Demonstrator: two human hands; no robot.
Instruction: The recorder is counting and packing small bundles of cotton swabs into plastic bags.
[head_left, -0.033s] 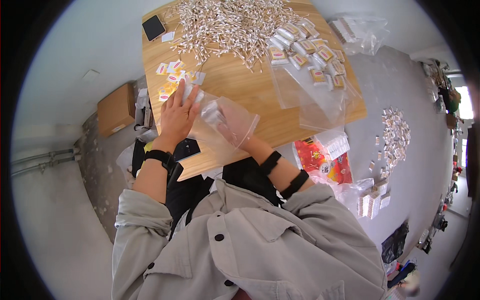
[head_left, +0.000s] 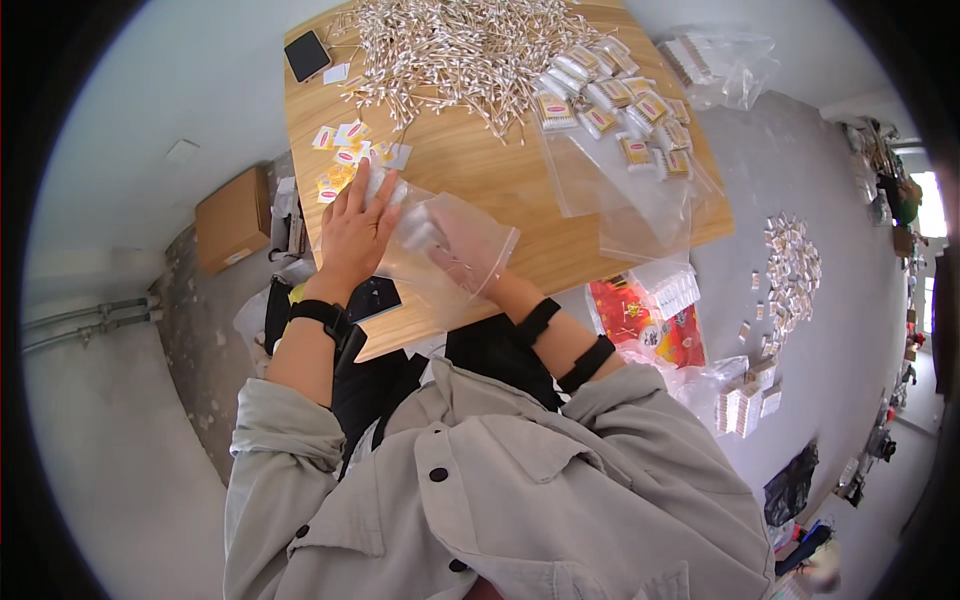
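My left hand lies with its fingers spread over the far left end of a clear plastic bag, pressing on it. Whitish bundles show under the film by those fingertips. My right hand reaches inside the bag through its near right opening. Its fingers show only hazily through the plastic, close to another whitish bundle, and their grip is unclear. Beyond my left hand lie several yellow and white printed cards with red ovals.
A heap of loose cotton swabs covers the table's far side. Swab packs are piled at the right, by flat clear bags. A black phone-like device lies far left. More packs are on the floor.
My right hand has shifted slightly inside the bag, and the whitish bundle near its fingers shows more clearly. My left hand stays in place.
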